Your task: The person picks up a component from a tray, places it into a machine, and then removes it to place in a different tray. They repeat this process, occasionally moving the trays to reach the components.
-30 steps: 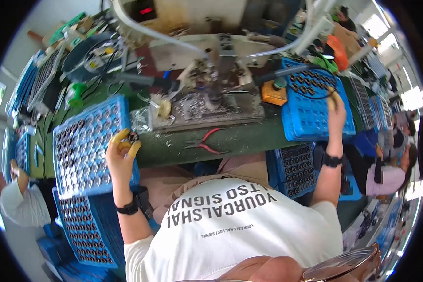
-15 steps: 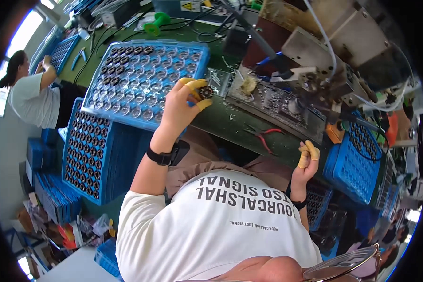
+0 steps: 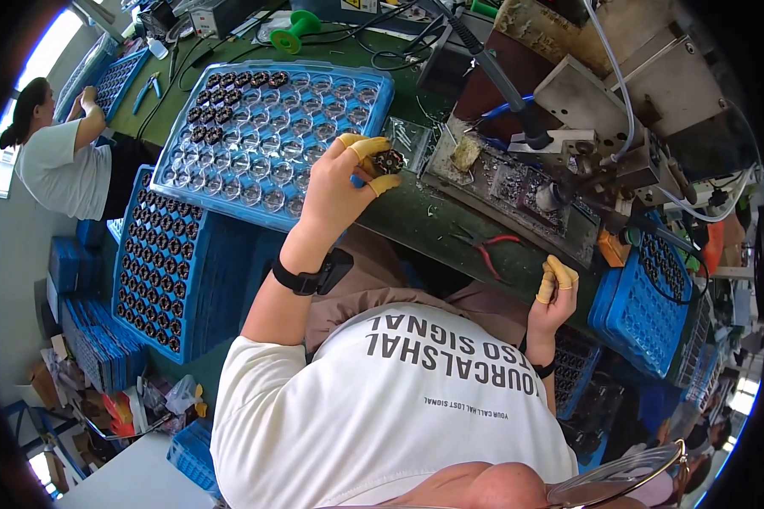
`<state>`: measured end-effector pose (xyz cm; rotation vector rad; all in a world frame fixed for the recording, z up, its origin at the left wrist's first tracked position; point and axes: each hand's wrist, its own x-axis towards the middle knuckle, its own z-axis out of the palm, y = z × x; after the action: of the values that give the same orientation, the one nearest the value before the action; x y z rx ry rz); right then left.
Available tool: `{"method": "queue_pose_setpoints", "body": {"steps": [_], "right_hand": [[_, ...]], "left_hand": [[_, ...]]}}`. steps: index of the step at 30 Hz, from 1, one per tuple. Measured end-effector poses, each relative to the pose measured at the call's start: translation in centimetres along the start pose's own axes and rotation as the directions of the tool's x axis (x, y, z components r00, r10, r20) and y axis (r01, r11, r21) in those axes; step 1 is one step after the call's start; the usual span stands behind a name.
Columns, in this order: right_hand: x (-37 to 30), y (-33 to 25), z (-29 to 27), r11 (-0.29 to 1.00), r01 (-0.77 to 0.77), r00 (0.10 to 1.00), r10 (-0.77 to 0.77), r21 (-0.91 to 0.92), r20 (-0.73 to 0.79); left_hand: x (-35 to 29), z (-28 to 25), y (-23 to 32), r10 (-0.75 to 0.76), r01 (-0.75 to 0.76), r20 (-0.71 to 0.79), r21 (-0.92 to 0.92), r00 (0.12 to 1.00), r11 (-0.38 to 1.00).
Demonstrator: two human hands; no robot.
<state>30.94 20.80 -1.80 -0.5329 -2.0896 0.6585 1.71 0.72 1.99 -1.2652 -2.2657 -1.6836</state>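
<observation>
Bench (image 3: 378, 217), green-topped, runs under a blue tray (image 3: 229, 206) and red-handled pliers (image 3: 484, 248); a co-worker (image 3: 64, 170) is at the far left, near a grey wall (image 3: 17, 293); dark lettering crosses the white shirt (image 3: 382, 416), and a yellow warning label (image 3: 359, 4) shows at the top edge; the left hand (image 3: 335, 191) (fingertips in yellow covers (image 3: 365, 148)) pinches a dark round part (image 3: 389, 162) just beside the tray's right side; the right hand (image 3: 556, 290) is curled near the bench edge, whether around anything I cannot tell.
</observation>
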Motion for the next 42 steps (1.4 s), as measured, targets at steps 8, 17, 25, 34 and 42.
{"method": "queue_pose_setpoints", "body": {"steps": [8, 17, 25, 34, 42], "right_hand": [[1.2, -0.4, -0.2, 0.999, -0.036, 0.998, 0.036, 0.011, -0.044], [10.3, -4.2, 1.5, 0.999, -0.023, 0.998, 0.025, 0.036, -0.051], [9.9, -4.7, 0.0, 0.994, 0.020, 0.996, -0.010, 0.107, -0.090], [7.0, -4.7, -3.4, 0.992, -0.037, 0.987, 0.055, 0.119, -0.152], [5.5, -2.4, -4.1, 0.897, -0.137, 0.968, 0.211, 0.420, -0.135]], "left_hand": [[-0.2, 0.0, -0.1, 0.030, -0.030, -0.003, 0.081, 1.000, 0.996], [0.0, 0.0, 0.4, 0.057, -0.063, 0.047, 0.135, 0.997, 0.989], [2.3, 1.8, 7.3, 0.118, -0.119, 0.095, 0.001, 0.989, 0.993], [5.8, 13.0, 9.8, 0.299, -0.239, 0.243, -0.248, 0.923, 0.939], [6.7, 13.1, 9.8, 0.148, -0.051, 0.412, -0.238, 0.899, 0.970]]}}
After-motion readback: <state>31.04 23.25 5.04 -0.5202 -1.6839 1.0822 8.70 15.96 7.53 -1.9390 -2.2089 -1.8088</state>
